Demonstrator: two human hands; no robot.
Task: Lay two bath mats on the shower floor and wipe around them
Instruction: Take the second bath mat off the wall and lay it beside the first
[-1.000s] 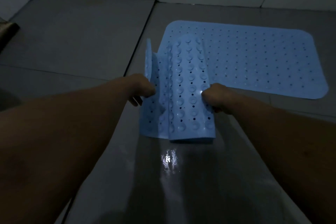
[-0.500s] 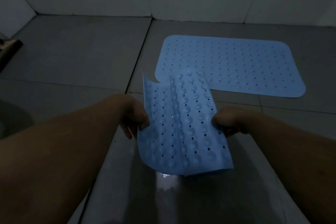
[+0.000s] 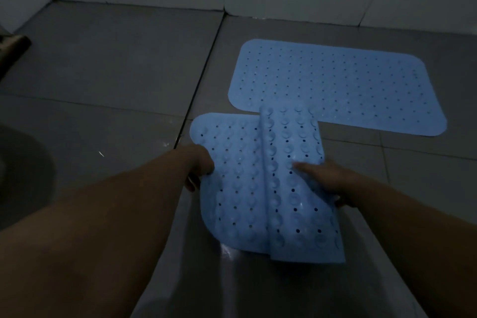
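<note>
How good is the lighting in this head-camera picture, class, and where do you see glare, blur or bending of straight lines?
Head view: dim, bluish light; the forearms are nearly black. A small wet glare sits on the floor just below the folded mat, gripped by the left hand and right hand. The flat mat is slightly soft. Tile seams and the wall line bow from the wide lens.

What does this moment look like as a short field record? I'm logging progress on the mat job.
first mat: blue bath mat, lying flat on the tiled floor near the wall
second mat: blue mat with suction cups facing up, folded lengthwise, held above the floor
left hand: left hand grips the second mat's left edge
right hand: right hand grips the right edge, thumb on top
overlap: the second mat's far end covers the first mat's near edge in the view; contact cannot be told
wiping: no cloth in view
</note>
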